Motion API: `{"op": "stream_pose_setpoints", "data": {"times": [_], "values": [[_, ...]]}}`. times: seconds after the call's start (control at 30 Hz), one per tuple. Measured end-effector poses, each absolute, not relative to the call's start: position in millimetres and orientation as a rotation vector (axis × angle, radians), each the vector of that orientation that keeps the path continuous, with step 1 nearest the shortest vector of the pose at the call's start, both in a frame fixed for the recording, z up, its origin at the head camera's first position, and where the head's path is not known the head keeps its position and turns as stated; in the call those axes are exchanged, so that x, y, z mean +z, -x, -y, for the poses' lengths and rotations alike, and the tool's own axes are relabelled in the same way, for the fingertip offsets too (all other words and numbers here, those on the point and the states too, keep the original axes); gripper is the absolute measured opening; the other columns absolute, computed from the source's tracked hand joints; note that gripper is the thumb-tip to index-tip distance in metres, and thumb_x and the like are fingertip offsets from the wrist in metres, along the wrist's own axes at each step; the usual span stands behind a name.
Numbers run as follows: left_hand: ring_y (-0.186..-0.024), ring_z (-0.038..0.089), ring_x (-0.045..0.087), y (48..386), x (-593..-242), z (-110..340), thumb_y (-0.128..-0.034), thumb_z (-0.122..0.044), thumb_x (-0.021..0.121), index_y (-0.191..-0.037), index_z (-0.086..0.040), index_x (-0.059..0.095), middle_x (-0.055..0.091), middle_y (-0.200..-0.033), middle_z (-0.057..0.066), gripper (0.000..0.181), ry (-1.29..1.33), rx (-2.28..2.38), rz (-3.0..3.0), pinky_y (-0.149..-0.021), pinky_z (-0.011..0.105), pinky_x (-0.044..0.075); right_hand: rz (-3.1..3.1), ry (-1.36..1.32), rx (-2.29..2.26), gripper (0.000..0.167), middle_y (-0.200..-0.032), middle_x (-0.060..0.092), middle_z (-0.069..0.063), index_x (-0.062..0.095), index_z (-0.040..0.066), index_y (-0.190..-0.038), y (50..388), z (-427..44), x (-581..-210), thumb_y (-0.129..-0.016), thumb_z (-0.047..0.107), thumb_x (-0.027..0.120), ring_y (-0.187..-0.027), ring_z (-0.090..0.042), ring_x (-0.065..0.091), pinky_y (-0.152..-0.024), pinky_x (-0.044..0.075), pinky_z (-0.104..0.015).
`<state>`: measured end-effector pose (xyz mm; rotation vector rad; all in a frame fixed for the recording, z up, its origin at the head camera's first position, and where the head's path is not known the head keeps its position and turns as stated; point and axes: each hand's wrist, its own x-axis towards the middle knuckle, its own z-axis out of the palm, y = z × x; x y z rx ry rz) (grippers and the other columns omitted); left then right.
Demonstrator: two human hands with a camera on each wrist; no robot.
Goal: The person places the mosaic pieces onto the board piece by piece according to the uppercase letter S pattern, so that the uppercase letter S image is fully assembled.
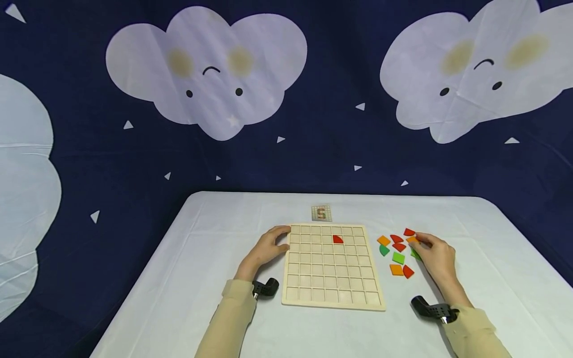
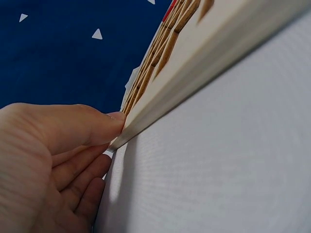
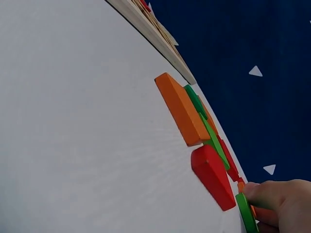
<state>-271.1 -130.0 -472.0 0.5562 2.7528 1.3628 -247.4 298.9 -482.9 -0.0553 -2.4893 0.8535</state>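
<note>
A square wooden grid board [image 1: 333, 305] lies on the table, with one red quarter-circle piece [image 1: 337, 239] in an upper cell. My left hand [image 1: 265, 247] touches the board's left edge near its far corner, thumb [image 2: 109, 127] against the side and fingers relaxed. To the right of the board, my right hand [image 1: 436, 256] pinches an orange piece [image 1: 412, 239] between thumb and fingers; the hand partly hides it. Right by the thumb is a light green piece [image 3: 247, 212]. Loose red, orange and green pieces lie just left of this hand, including an orange square [image 3: 181, 109] and a red quarter-circle [image 3: 213, 177].
Behind the board lies a small pattern card [image 1: 321, 213] with a coloured figure on a grid. A white cloth covers the table [image 1: 224, 219]. Beyond it hangs a dark blue backdrop [image 1: 268, 169] with clouds and small white shapes. Each wrist wears a black camera mount [image 1: 431, 308].
</note>
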Motion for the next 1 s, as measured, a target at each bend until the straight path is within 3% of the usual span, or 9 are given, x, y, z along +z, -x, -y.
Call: {"op": "stream_pose_setpoints", "data": {"times": [0.23,0.37,0.67,1.0], "values": [[-0.132,0.026,0.036,272.3,-473.3,130.2,-0.0854,-0.006,0.065,-0.134,-0.001,0.05,0.047,-0.139,0.011,0.051,-0.575,1.36,-2.752,-0.11,0.04,0.027,2.511,0.02,0.792,0.031,-0.101,0.064,-0.029,0.064,-0.011,-0.107,248.5,-298.3,-478.0,-0.081,0.006,0.071,-0.098,-0.049,0.055,-0.088,0.035,-0.06],[-0.132,0.027,0.037,272.3,-472.9,130.1,-0.0849,-0.005,0.065,-0.134,-0.001,0.05,0.047,-0.138,0.012,0.051,-0.575,1.364,-2.755,-0.11,0.041,0.027,2.478,-0.009,0.783,0.029,-0.097,0.065,-0.028,0.065,-0.011,-0.104,249.8,-298.8,-477.9,-0.08,0.004,0.071,-0.093,-0.048,0.057,-0.085,0.037,-0.058],[-0.133,0.025,0.036,269.7,-472.8,131.0,-0.0866,-0.008,0.065,-0.135,-0.002,0.05,0.045,-0.14,0.01,0.051,-0.532,1.342,-2.739,-0.111,0.04,0.027,2.513,0.01,0.788,0.03,-0.102,0.063,-0.029,0.064,-0.011,-0.107,248.3,-296.6,-482.6,-0.081,0.004,0.071,-0.099,-0.049,0.055,-0.087,0.039,-0.059],[-0.133,0.026,0.036,270.5,-471.5,129.9,-0.0866,-0.007,0.064,-0.135,-0.002,0.05,0.046,-0.14,0.01,0.05,-0.534,1.339,-2.745,-0.11,0.04,0.027,2.406,-0.064,0.909,0.03,-0.105,0.065,-0.025,0.066,-0.006,-0.11,249.8,-274.4,-447.0,-0.082,0.005,0.071,-0.095,-0.043,0.055,-0.082,0.039,-0.055]]}}
